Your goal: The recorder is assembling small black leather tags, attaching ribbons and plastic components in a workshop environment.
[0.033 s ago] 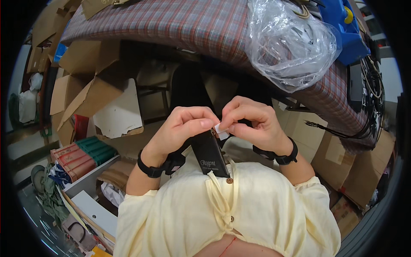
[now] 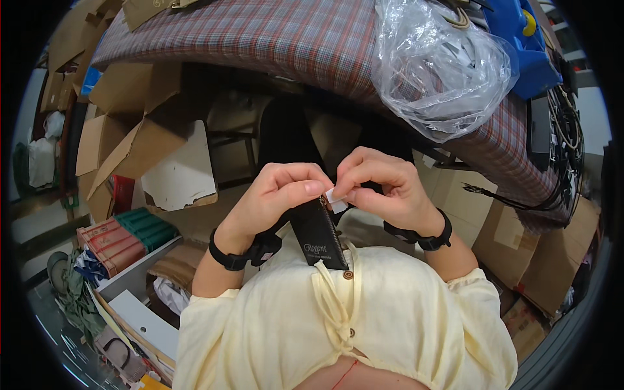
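A slim black zip pouch (image 2: 318, 237) with pale lettering hangs upright in front of my chest, its zip running down the right side. My left hand (image 2: 276, 195) is closed in a pinch at the pouch's upper end, by the top of the zip. Close against it, my right hand (image 2: 387, 188) pinches a small white tag (image 2: 338, 203) between thumb and fingers. The fingertips of both hands nearly meet at the tag. How the tag joins the pouch is hidden behind the fingers.
Ahead is a table with a checked cloth (image 2: 260, 36), bearing a clear plastic bag (image 2: 442, 78) and a blue tape dispenser (image 2: 520, 52). Open cardboard boxes (image 2: 120, 146) stand at left, above red and green bins (image 2: 117, 244). Another carton (image 2: 539, 247) is at right, beneath hanging cables.
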The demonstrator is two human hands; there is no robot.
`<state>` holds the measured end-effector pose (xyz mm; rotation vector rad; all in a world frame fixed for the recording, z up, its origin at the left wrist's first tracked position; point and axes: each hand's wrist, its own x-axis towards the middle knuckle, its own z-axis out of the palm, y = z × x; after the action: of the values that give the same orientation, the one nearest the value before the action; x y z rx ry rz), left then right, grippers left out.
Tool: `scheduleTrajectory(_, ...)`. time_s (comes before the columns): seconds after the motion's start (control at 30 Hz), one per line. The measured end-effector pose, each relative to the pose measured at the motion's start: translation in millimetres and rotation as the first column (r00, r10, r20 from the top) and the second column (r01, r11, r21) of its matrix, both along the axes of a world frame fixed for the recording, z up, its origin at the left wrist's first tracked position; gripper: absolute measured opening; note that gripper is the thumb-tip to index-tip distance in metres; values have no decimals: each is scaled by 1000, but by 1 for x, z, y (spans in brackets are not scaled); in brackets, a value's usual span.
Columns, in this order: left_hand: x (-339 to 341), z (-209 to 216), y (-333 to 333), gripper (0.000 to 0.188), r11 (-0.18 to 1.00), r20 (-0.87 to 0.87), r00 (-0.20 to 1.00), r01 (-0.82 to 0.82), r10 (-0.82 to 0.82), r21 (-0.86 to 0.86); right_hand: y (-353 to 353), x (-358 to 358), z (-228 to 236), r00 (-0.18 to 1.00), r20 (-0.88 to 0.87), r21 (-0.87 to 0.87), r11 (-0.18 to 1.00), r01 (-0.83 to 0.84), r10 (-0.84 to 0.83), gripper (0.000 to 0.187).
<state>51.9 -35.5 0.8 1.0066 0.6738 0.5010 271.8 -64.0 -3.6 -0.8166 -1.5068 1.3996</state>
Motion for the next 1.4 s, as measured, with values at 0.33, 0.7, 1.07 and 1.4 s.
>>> scheduleTrajectory(0.33, 6, 0, 4, 9, 996, -61, 998, -30, 35, 82, 0, -5, -11, 989, -140, -180, 983, 26, -52, 13)
scheduleTrajectory(0.7, 9, -5, 10, 5, 909, -155, 981, -41, 114, 414, 1, -1, -10, 972, -222, -488, 872, -41, -79, 22)
scheduleTrajectory(1.07, 11, -21, 26, 9, 875, -165, 972, -70, 168, 480, 21, 0, -10, 999, 19, -501, 864, 37, -32, 12)
scheduleTrajectory(1.4, 20, -23, 24, 8, 871, -203, 949, -117, 239, 478, 10, -2, -23, 982, 62, -441, 878, 187, -179, 23)
